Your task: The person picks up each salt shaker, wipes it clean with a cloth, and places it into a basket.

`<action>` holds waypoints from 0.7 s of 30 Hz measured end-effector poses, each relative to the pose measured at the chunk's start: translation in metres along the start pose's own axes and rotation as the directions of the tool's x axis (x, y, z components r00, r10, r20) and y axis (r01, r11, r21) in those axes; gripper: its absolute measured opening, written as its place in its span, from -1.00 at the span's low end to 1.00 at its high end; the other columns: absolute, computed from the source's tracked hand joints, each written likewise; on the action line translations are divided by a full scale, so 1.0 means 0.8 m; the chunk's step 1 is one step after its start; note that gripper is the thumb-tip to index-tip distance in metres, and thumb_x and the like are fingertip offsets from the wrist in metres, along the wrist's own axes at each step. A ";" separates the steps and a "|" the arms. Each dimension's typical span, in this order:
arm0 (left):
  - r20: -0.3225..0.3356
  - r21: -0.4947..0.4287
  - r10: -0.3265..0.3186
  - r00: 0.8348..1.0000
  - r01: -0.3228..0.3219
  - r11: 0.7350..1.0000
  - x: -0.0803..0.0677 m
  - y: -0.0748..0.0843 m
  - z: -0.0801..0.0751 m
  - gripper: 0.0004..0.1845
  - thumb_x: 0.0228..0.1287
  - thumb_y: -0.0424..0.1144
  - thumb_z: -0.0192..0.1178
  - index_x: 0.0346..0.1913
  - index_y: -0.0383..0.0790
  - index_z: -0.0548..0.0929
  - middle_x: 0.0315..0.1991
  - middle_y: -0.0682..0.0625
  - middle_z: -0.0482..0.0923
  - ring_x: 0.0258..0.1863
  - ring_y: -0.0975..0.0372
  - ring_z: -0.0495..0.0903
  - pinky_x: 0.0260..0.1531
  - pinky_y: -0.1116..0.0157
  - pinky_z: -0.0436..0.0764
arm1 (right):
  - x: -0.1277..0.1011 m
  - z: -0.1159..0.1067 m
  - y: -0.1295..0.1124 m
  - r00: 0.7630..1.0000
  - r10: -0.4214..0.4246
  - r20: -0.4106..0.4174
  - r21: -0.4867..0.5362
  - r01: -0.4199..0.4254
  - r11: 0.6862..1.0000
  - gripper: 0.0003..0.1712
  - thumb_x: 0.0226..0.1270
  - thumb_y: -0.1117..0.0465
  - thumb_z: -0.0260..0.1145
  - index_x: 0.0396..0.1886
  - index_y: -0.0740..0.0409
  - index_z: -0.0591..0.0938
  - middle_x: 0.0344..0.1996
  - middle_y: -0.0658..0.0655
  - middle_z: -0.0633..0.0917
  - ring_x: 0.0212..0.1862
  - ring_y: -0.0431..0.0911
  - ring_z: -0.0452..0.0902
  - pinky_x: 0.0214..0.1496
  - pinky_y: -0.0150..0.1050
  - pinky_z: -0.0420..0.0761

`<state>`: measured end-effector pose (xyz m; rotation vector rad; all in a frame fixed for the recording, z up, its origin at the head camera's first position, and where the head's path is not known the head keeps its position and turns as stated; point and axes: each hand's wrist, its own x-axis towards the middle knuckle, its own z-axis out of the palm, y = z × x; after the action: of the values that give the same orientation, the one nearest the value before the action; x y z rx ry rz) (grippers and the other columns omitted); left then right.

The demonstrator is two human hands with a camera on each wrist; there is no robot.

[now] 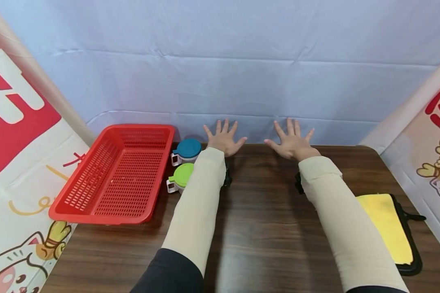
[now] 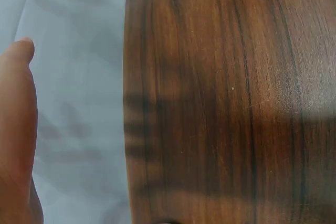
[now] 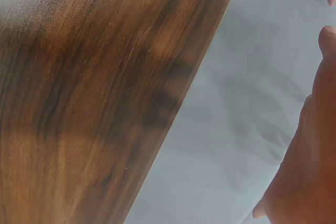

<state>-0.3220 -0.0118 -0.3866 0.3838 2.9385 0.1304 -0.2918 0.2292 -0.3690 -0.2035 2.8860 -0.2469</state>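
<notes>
Both arms reach forward over the dark wooden table (image 1: 260, 228), palms down with fingers spread. My left hand (image 1: 223, 138) holds nothing; it is over the table's far edge, in front of the pale cloth backdrop. Level with it, my right hand (image 1: 291, 142) is likewise spread and holds nothing. Nearest the left hand is a lidded jar with a blue top (image 1: 189, 148) and a white handle. Just in front of that jar stands another with a green lid (image 1: 183, 175), partly hidden by the left sleeve. Each wrist view shows part of its hand beside the table edge.
A red perforated plastic basket (image 1: 132, 179) sits at the left of the table. On the right, partly behind the right sleeve, lies a yellow cloth (image 1: 385, 224) over a black, handled board or pan (image 1: 412, 266). Pale cloth (image 1: 227, 85) hangs along the back.
</notes>
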 end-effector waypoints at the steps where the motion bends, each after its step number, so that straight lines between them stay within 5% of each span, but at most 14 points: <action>1: -0.001 -0.001 0.011 1.000 -0.011 1.000 0.000 0.000 0.000 -0.17 0.46 0.45 -0.46 0.63 0.20 -0.31 0.65 0.00 -0.47 0.61 0.00 -0.44 0.39 -0.36 -0.41 | 0.000 0.000 0.000 1.000 -0.005 -0.003 -0.006 0.005 1.000 0.04 0.44 -0.53 -0.33 0.65 -0.08 -0.32 0.56 0.36 -0.50 0.54 0.33 -0.67 0.25 0.57 -0.61; 21: 0.019 0.021 0.100 0.995 -0.100 0.995 -0.006 0.000 0.010 -0.16 0.44 0.48 -0.49 0.63 0.22 -0.33 0.65 0.02 -0.46 0.61 0.03 -0.46 0.38 -0.33 -0.49 | -0.013 0.001 -0.006 0.991 -0.125 -0.036 -0.047 0.124 0.991 0.02 0.46 -0.51 -0.26 0.66 -0.09 -0.30 0.58 0.33 -0.45 0.57 0.28 -0.64 0.29 0.55 -0.58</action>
<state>-0.3157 -0.0123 -0.3938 0.5325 2.9061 0.1074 -0.2808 0.2264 -0.3668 -0.3920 2.9226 -0.2103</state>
